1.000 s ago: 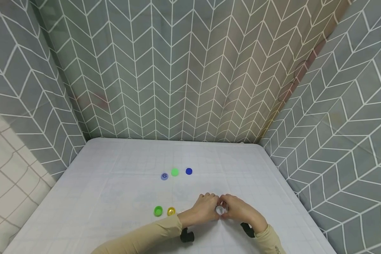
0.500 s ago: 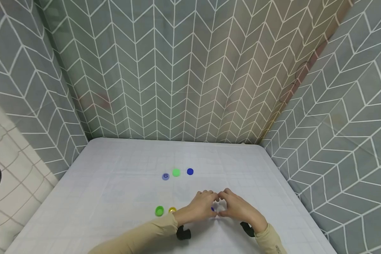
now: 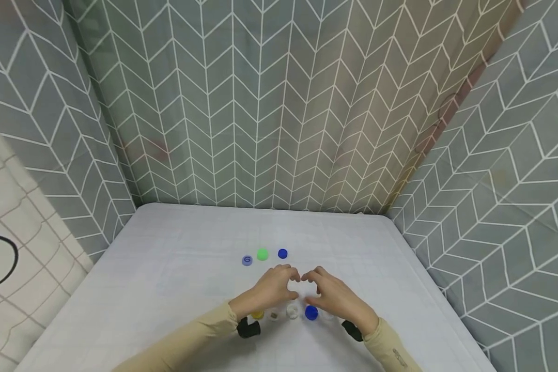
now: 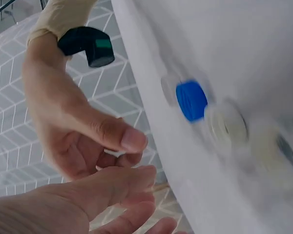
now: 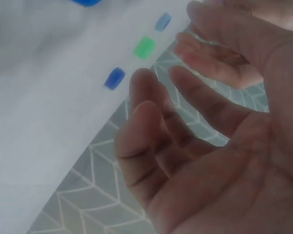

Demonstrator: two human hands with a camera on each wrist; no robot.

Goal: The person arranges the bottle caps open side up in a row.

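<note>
Since the earlier frames, the left hand [image 3: 273,285] and right hand [image 3: 333,295] are shifting leftward, leaving the clear cap [image 4: 169,89] they were surrounding a second ago; the blue cap [image 3: 311,313] is now coming fully into view. Eight caps are showing on the white tabletop [image 3: 190,258]. Three are forming the far row: a pale-blue cap [image 3: 247,260], a light-green cap [image 3: 262,254] and a dark-blue cap [image 3: 282,253]. Five are lying nearer: a yellow cap [image 3: 258,314] partly hiding behind the left wrist, a brown-patched cap [image 3: 274,315], a white cap [image 3: 292,311], the blue one and the clear one. Both hands are hanging released and holding nothing, fingers loosely bending, thumbs standing well apart from them, fingertips of the two hands nearly meeting.
</note>
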